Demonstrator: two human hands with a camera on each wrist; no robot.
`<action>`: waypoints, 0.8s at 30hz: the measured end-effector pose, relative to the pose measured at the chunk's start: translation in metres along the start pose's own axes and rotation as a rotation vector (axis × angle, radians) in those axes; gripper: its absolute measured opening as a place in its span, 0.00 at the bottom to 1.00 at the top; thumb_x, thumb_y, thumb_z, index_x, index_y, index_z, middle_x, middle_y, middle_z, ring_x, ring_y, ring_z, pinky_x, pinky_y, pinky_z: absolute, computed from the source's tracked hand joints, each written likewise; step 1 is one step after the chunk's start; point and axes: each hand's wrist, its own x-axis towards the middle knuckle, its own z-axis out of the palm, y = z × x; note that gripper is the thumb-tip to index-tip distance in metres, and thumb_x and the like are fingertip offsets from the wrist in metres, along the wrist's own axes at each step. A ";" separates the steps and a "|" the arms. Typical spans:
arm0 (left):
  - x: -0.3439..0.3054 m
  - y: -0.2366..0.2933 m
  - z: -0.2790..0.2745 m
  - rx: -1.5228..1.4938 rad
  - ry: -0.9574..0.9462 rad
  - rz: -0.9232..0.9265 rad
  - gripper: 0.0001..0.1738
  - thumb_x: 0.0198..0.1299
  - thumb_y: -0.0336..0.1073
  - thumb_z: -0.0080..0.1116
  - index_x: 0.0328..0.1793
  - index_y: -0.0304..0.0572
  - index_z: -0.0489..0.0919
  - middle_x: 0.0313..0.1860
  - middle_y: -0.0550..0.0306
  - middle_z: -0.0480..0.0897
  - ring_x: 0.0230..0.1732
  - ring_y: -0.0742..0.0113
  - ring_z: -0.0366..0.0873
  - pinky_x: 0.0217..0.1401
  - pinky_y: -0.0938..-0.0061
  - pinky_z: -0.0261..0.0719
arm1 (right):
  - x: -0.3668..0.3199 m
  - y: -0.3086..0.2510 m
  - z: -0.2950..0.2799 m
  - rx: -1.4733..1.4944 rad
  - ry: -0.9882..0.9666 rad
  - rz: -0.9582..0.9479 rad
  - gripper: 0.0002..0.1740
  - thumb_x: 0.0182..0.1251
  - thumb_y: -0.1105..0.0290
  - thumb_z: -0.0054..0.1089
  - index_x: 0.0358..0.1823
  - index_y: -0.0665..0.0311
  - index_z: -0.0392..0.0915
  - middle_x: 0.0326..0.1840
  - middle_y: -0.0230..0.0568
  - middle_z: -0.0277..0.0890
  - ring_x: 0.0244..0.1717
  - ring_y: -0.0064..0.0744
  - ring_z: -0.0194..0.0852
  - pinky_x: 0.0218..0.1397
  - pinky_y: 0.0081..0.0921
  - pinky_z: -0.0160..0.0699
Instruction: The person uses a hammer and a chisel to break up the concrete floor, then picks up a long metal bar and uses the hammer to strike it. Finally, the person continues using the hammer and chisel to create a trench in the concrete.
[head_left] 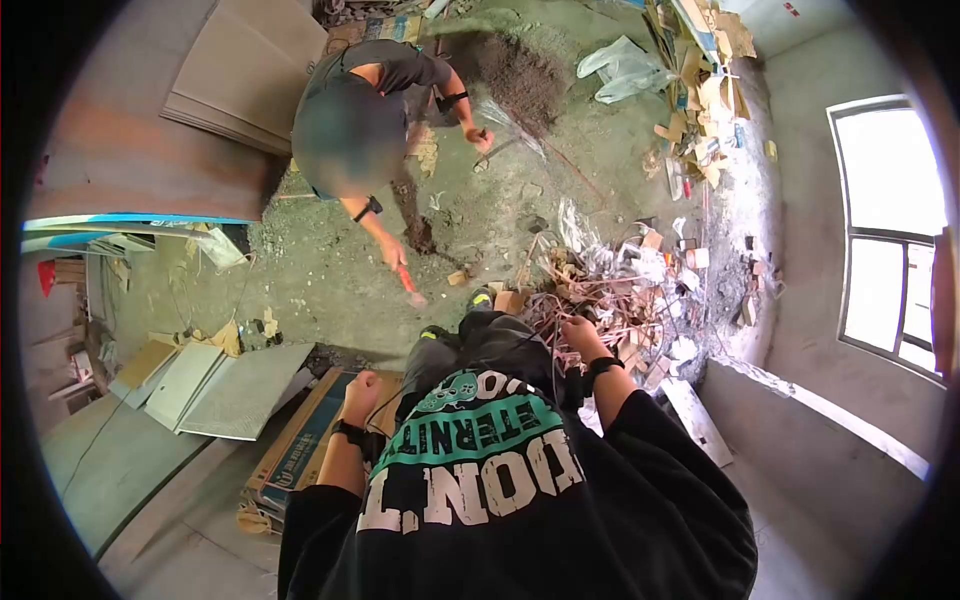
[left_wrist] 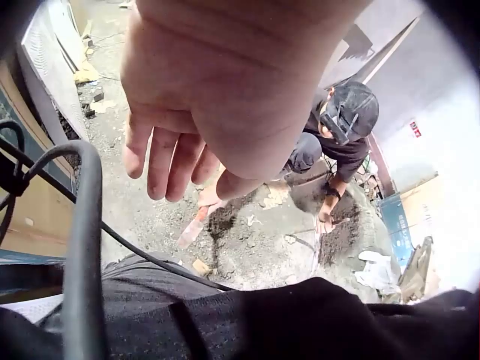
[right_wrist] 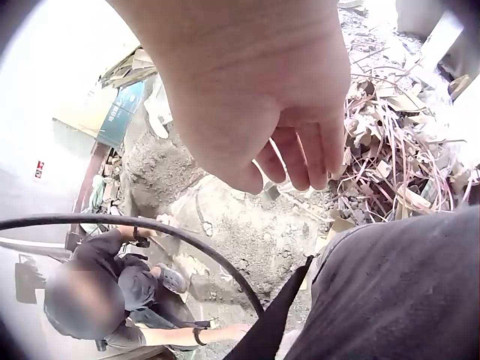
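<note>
Watching over this rig from afar, I find the left hand nearest, its fingers loose and slightly bent, with no hold on anything; in its wrist view a thick dark cable arcs close to the lens, and I would mind it snagging. The right hand is equally relaxed, fingers gently bent, nothing visible in its grasp. Beside the left hand lie flat cardboard boxes; by the right hand, on the floor, sits the rubble heap, a tangle of pinkish strands, scraps and blocks, with no contact that I can make out. Just past the feet rests a small tan chunk. Beyond it a crouching person grips a red-handled tool, its blade near the floor, beside a dark dirt trail. I judge the step in hand to be scraping at that floor, done over there, while my side stands ready with both hands free. Should I take part, the next move calls for lowering the right hand and spreading its fingers, wary of sharp ends in the heap. Farther off are a dark dirt mound and a white plastic bag.
</note>
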 end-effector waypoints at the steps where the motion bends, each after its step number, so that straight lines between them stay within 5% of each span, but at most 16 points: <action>1: 0.001 -0.001 0.002 -0.006 -0.002 0.014 0.21 0.53 0.45 0.56 0.47 0.37 0.77 0.38 0.41 0.81 0.43 0.48 0.80 0.45 0.63 0.76 | -0.002 -0.002 0.001 0.010 0.023 0.023 0.16 0.54 0.61 0.58 0.38 0.65 0.79 0.31 0.41 0.80 0.34 0.35 0.78 0.40 0.30 0.75; 7: 0.004 0.016 -0.002 0.018 -0.027 -0.013 0.21 0.54 0.45 0.56 0.48 0.37 0.77 0.39 0.41 0.81 0.43 0.46 0.79 0.46 0.63 0.76 | 0.032 0.033 0.016 0.055 -0.023 0.048 0.19 0.54 0.59 0.57 0.39 0.70 0.79 0.30 0.44 0.80 0.34 0.37 0.80 0.42 0.30 0.75; 8: 0.003 0.018 -0.002 0.026 -0.026 -0.015 0.21 0.54 0.45 0.56 0.49 0.37 0.76 0.39 0.41 0.81 0.43 0.46 0.79 0.46 0.63 0.76 | 0.033 0.032 0.017 0.145 -0.078 0.000 0.10 0.60 0.69 0.56 0.37 0.70 0.75 0.23 0.34 0.72 0.22 0.24 0.69 0.25 0.22 0.68; 9: 0.001 0.019 -0.002 0.026 -0.029 -0.019 0.21 0.54 0.45 0.56 0.49 0.37 0.76 0.39 0.41 0.81 0.43 0.46 0.79 0.46 0.63 0.76 | 0.034 0.031 0.017 0.144 -0.080 0.005 0.10 0.60 0.69 0.56 0.37 0.70 0.75 0.23 0.34 0.72 0.22 0.24 0.69 0.25 0.22 0.68; 15: -0.002 0.012 -0.002 0.043 -0.093 -0.027 0.24 0.56 0.45 0.55 0.53 0.35 0.75 0.42 0.41 0.81 0.45 0.46 0.78 0.47 0.62 0.75 | 0.018 0.000 0.017 -0.087 0.042 -0.025 0.14 0.56 0.65 0.57 0.36 0.70 0.78 0.25 0.37 0.77 0.25 0.26 0.74 0.31 0.25 0.73; 16: -0.002 0.010 -0.002 0.046 -0.104 -0.050 0.24 0.57 0.45 0.55 0.53 0.35 0.75 0.43 0.41 0.81 0.46 0.46 0.78 0.48 0.62 0.75 | 0.016 -0.001 0.015 -0.058 -0.024 0.043 0.19 0.53 0.59 0.55 0.40 0.65 0.80 0.40 0.52 0.79 0.47 0.46 0.76 0.52 0.33 0.72; 24: 0.010 0.021 -0.007 0.091 -0.129 -0.029 0.22 0.56 0.44 0.55 0.52 0.36 0.76 0.42 0.42 0.81 0.44 0.49 0.80 0.47 0.64 0.76 | -0.003 -0.002 0.022 0.013 -0.013 0.060 0.19 0.53 0.60 0.56 0.40 0.66 0.80 0.38 0.51 0.80 0.43 0.46 0.78 0.49 0.33 0.75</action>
